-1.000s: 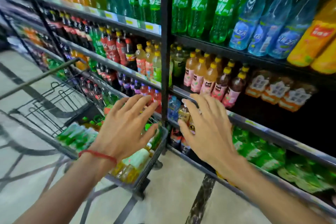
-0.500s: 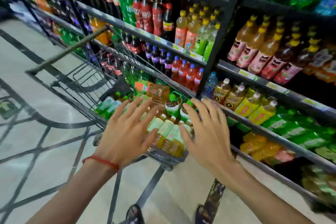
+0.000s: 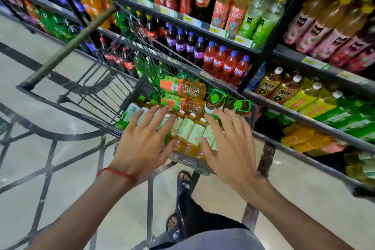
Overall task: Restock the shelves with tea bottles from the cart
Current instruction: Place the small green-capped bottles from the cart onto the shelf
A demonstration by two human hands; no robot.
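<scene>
A dark wire cart (image 3: 81,95) stands beside the drink shelves (image 3: 203,24). Its front end holds several amber tea bottles with pale green labels (image 3: 190,132), lying side by side, plus larger bottles with orange and green labels (image 3: 182,87) and two upright bottles with green caps (image 3: 215,99). My left hand (image 3: 144,140) hovers over the near left bottles with fingers spread and holds nothing. My right hand (image 3: 229,144) hovers over the near right bottles, fingers also spread and empty. A red string circles my left wrist.
The shelves on the right carry cola, purple and red soda, yellow-capped tea bottles (image 3: 334,20), and yellow and green packs lower down (image 3: 316,105). The cart handle (image 3: 71,46) points away to the left. My sandalled feet (image 3: 178,193) stand on the pale tiled floor under the cart's near end.
My view has tilted down from the shelves to the cart. Both open hands have come down closer over the tea bottles in the cart's near end.
</scene>
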